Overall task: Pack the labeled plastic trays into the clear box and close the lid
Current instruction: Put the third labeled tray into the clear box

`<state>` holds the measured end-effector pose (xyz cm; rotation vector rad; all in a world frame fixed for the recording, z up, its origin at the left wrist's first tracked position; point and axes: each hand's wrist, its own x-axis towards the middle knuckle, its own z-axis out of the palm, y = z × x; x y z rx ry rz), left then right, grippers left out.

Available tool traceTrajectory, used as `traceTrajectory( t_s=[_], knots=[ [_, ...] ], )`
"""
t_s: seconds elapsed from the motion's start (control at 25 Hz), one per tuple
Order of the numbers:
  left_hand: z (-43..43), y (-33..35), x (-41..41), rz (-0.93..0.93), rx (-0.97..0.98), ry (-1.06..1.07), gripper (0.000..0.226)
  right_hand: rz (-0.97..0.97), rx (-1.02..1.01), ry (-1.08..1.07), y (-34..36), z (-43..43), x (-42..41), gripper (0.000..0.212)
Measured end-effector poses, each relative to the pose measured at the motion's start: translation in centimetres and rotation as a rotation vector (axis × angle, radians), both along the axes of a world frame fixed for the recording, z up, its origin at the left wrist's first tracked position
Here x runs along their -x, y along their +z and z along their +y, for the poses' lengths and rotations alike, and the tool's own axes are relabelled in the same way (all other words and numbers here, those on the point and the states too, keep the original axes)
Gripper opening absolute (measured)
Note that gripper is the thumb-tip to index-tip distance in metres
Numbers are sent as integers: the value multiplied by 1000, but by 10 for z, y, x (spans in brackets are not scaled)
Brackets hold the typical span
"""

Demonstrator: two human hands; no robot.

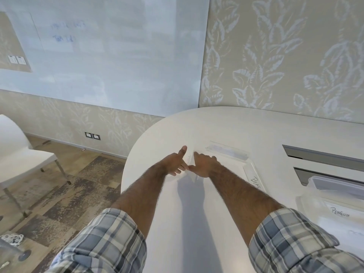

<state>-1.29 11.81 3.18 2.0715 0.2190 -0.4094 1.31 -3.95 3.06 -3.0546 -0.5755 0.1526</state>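
Note:
A clear plastic tray labelled BEAR lies flat on the white table, reaching from the middle toward the right. Both my hands meet at its left end: my left hand has its thumb raised and its fingers on the tray's edge. My right hand grips the same edge from the tray side. That end looks slightly lifted, though the plastic is hard to make out. At the right edge of the view stands the clear box, open, with a tray labelled PENGUIN inside. No lid is visible.
Two grey slots are cut into the table behind the box. The table's rounded edge curves just left of my hands. A white chair stands on the floor at left, with a coiled white cable below it.

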Motion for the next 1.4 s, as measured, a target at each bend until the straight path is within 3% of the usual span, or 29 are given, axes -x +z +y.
traceTrajectory(
  t_s=[0.12, 0.2, 0.28, 0.4, 0.52, 0.72, 1.0, 1.4],
  knots=[
    [-5, -5, -3, 49, 92, -41, 97, 10, 6, -118, -3, 8, -3, 39],
    [-9, -8, -6, 33, 88, -49, 85, 38, -1, -180, -5, 7, -5, 24],
    [-10, -13, -11, -77, -86, -75, 58, 89, -29, -205, -7, 1, -7, 25],
    [-6, -19, -18, -317, -548, -95, 26, 128, -34, -206, -7, -9, -9, 29],
    [-3, -20, -25, -425, -706, -163, 29, 132, 53, -177, -3, -24, -15, 29],
    [-10, -22, -38, -517, -824, -319, 60, 155, 123, -134, -7, -60, -27, 47],
    [-25, -29, -47, -335, -819, -477, 95, 151, 61, -57, -10, -88, -31, 59],
    [-41, -39, -39, -316, -761, -422, 54, 91, 118, -58, -18, -95, -22, 55]
  ],
)
